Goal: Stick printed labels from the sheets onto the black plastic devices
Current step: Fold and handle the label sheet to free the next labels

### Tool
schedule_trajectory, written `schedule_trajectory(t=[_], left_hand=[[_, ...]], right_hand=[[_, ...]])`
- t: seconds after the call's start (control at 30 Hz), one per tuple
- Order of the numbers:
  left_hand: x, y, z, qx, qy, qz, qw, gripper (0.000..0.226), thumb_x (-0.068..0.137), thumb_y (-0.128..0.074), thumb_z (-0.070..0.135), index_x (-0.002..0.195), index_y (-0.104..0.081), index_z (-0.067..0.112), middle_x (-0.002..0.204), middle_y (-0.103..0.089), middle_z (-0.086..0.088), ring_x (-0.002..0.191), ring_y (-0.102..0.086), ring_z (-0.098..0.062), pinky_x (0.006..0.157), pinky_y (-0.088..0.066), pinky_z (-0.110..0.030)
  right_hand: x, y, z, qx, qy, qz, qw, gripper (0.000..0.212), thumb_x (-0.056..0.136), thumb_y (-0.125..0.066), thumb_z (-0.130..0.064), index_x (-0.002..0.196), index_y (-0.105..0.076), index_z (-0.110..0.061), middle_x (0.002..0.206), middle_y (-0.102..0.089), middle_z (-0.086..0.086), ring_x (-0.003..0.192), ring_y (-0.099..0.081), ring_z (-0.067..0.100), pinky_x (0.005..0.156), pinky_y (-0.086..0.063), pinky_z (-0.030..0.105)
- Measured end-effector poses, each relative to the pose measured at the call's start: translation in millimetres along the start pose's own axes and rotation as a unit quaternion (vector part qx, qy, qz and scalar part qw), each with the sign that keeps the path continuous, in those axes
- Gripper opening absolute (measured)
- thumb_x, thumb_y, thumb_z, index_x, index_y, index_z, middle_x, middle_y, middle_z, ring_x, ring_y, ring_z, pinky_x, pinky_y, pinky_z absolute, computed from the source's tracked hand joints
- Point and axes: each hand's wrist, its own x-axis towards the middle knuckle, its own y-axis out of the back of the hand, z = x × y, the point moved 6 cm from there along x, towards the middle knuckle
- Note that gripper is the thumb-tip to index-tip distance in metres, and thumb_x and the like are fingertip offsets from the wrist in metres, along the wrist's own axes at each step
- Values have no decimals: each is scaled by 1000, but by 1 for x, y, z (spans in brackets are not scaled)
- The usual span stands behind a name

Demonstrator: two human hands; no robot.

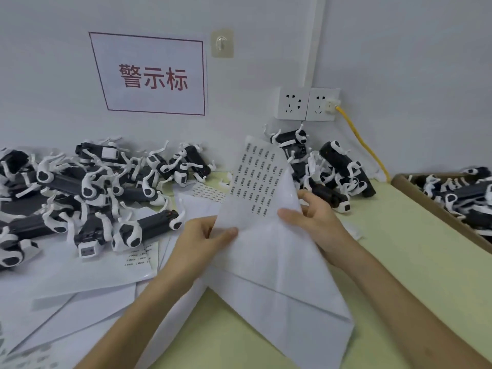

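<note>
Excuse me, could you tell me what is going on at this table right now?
A person holds a label sheet up over the table, together with plain white paper. The left hand pinches the left edge and the right hand grips the right side. No label looks peeled off yet. Black devices lie in a left heap and a heap by the wall; more fill a tray at right.
</note>
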Motion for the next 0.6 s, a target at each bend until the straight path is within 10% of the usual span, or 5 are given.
schedule_trajectory(t=[0.17, 0.33, 0.43, 0.6], left_hand=[[-4, 8, 4, -87, 3, 66, 994, 27, 87, -74, 44, 75, -78, 21, 80, -78, -7, 67, -74, -19, 56, -54, -26], [-4, -6, 5, -209, 85, -29, 974, 68, 93, -30, 75, 85, -82, 31, 74, -76, 3, 61, -72, -15, 50, -50, -21], [4, 11, 3, -96, -10, 39, 995, 57, 104, -36, 57, 72, -73, 27, 46, -51, -1, 38, -37, -12, 41, -28, -19], [9, 26, 4, 266, -133, 99, 950, 17, 94, -60, 50, 93, -68, 35, 90, -70, 17, 82, -60, -1, 72, -45, -30]], right_hand=[[-1, -5, 9, -21, -35, -20, 999, 24, 88, -74, -16, 108, -73, -5, 105, -78, 10, 91, -75, 27, 83, -60, 40], [3, 1, 15, 110, -81, 22, 990, 30, 96, -64, -20, 119, -69, -1, 117, -74, 16, 104, -72, 30, 94, -58, 41], [9, 33, 8, 200, -73, 108, 971, 36, 100, -57, -20, 129, -63, 0, 124, -70, 18, 116, -67, 33, 101, -53, 46], [-5, 119, -51, 185, 126, 299, 928, 13, 99, -61, -25, 101, -71, -18, 95, -77, -6, 85, -70, 10, 79, -54, 29]])
